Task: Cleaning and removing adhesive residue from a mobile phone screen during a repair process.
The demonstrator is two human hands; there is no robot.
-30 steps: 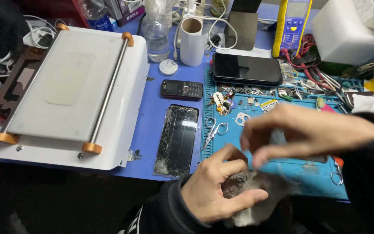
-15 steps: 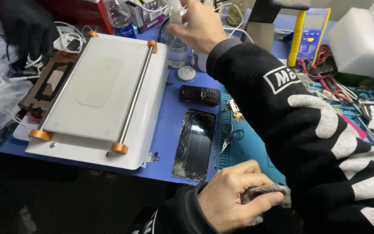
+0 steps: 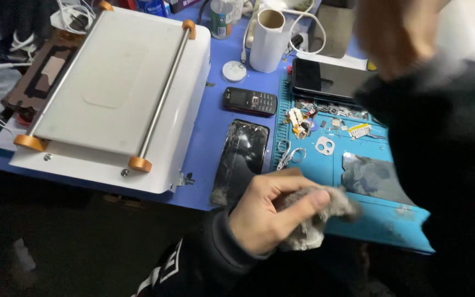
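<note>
- While bunched between thumb and fingers, the grey rag (image 3: 317, 217) sits clamped in the left hand (image 3: 270, 212), over the blue mat (image 3: 383, 220) at the worktop's near edge.
- Blurred, the raised right hand (image 3: 394, 30) shows no readable grip.
- Beside the rag, a cracked phone (image 3: 241, 159) lies flat, within reach.

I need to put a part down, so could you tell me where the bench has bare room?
Bare blue table lies between the white machine and the cracked phone. The blue mat is free near its front edge; its top, by the small parts, is crowded.

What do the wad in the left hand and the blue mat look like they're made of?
Wad: likely soft cloth or tissue, grey, fuzzy and crumpled, pinched in the left hand. Blue mat: probably silicone or rubber, matte, with moulded compartments holding small parts.
</note>
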